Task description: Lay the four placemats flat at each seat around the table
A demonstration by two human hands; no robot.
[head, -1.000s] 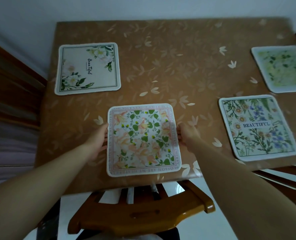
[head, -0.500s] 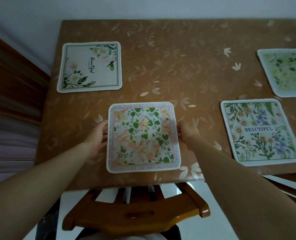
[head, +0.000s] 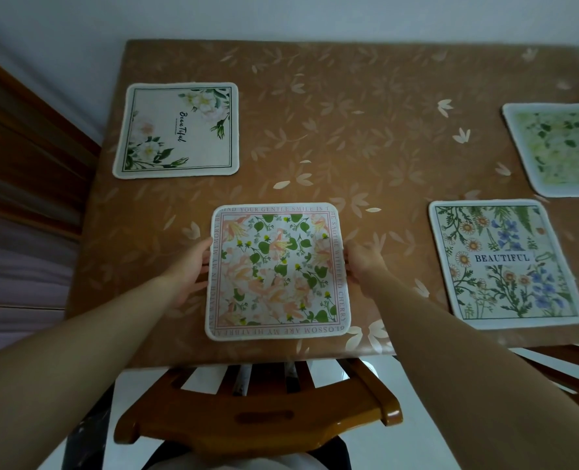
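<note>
Going left to right across the table (head: 366, 106), the white mat (head: 176, 130) is lying flat at the far left. Next, the pink mat (head: 277, 271) is lying flat at the near edge, just above the chair (head: 257, 415) tucked in below. Further right, the daisy mat (head: 505, 264) is sitting flat near the front edge, and the green mat (head: 559, 149) is resting at the far right, partly cut off by the frame. All four look to be down, so I judge the task is nearly finished, with only a last straightening of the pink mat left.

The left hand (head: 188, 271) is reaching in from the lower left, forearm stretched, fingers touching the mat's left edge. The right hand (head: 362, 262) is mirroring it on the right edge. Both hands are loosely curled against the edges; whether they are pinching the mat or only pressing on it I cannot tell.
</note>
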